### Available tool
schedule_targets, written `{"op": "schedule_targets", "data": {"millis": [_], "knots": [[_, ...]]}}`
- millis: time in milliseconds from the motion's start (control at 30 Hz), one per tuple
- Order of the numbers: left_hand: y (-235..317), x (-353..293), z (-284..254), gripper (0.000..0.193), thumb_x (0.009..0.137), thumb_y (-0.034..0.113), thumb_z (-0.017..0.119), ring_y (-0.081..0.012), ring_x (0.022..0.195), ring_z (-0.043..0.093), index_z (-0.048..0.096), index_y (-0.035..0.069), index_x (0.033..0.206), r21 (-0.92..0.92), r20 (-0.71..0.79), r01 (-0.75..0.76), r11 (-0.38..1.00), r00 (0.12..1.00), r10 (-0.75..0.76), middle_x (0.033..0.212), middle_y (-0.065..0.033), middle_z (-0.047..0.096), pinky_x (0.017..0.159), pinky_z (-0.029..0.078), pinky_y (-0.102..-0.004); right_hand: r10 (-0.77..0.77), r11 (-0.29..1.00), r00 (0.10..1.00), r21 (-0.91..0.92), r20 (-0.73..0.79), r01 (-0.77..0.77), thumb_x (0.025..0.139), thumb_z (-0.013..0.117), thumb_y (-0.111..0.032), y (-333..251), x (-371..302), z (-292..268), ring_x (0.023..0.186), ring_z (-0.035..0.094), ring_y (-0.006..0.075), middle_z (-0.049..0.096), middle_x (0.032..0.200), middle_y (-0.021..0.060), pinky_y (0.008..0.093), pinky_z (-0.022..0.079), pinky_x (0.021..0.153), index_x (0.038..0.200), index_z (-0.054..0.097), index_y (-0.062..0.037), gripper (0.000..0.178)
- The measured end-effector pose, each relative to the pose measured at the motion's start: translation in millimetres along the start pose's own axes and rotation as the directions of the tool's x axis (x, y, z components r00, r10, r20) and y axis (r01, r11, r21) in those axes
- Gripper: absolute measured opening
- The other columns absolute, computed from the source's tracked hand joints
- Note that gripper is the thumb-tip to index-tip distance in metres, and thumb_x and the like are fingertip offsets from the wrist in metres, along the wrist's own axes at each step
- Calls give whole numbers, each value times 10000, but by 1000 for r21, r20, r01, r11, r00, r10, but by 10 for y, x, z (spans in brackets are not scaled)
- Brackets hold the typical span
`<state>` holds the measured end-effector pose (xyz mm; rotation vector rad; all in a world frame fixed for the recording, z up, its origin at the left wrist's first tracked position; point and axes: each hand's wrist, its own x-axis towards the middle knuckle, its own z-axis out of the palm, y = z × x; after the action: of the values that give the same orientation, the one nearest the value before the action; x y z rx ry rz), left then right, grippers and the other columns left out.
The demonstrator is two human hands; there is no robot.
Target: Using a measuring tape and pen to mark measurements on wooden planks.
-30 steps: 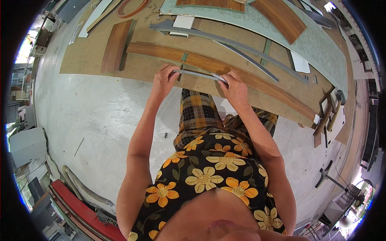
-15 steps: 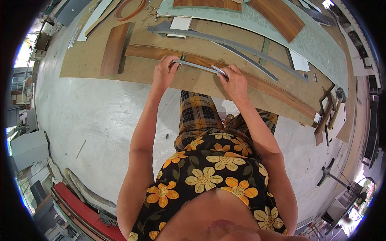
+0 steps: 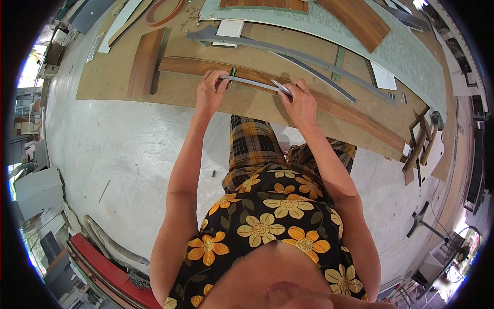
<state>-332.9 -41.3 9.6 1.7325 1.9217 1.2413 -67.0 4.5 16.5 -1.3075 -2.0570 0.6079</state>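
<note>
A thin metal ruler (image 3: 252,82) spans the gap between my two hands, above a long brown wood-grain strip (image 3: 350,116). My left hand (image 3: 210,92) pinches the ruler's left end. At the other end my right hand (image 3: 300,104) is closed on the ruler and on a slim silvery pen-like tool (image 3: 280,87), whose tip points up and left. Right beside my left fingertips, a small dark green piece (image 3: 233,73) stands across the strip. Whether the ruler touches the strip I cannot tell.
A short brown board (image 3: 145,64) lies left of my hands on the brown worktable (image 3: 110,85). Grey metal strips (image 3: 309,59) stretch beyond the long strip. A pale green sheet (image 3: 411,72) covers the far right. Near the right edge lie a hammer (image 3: 436,121) and dark wooden pieces.
The pen-like tool in my right hand has tilted slightly. Both hands otherwise keep nearly the same place, with the ruler still between them.
</note>
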Motion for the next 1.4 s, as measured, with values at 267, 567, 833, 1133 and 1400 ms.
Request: {"op": "schedule_targets", "data": {"millis": [267,567,833,1133,1400], "knots": [[64,-64,-64,170,838,18,691,-213,712,591,677,36,1006,23,-8,-7,1000,1000,7,858,-97,623,650,480,-325,-4,1000,998,0,57,4,853,724,-205,39,-5,-15,817,668,295,612,992,56,426,526,695,1005,705,-103,183],[150,-288,-211,121,844,14,688,-117,685,535,682,17,965,-51,42,98,994,995,-96,805,-44,626,619,436,-271,-54,998,981,-20,189,58,854,731,-216,20,-24,-82,840,670,266,651,981,30,396,531,719,1016,714,-109,195],[137,-420,-232,125,836,18,701,-117,676,531,676,8,959,-33,43,111,993,993,-110,769,-41,595,622,434,-267,-56,996,973,-53,226,69,860,725,-221,-4,-21,-89,843,677,268,653,1004,28,391,540,727,1023,713,-113,197],[79,-437,-210,152,824,22,718,-133,682,558,688,31,973,-36,44,121,992,992,-119,794,-48,614,632,455,-276,-68,996,978,-38,195,77,852,735,-222,1,-33,-75,825,673,267,648,995,38,391,535,711,1010,711,-104,199],[67,-372,-191,148,831,22,717,-132,716,566,698,29,978,-48,69,119,992,991,-115,842,-47,641,635,462,-281,-82,995,975,-29,208,90,855,711,-230,51,-103,-87,823,670,306,634,985,61,425,534,690,979,696,-111,172]]}}
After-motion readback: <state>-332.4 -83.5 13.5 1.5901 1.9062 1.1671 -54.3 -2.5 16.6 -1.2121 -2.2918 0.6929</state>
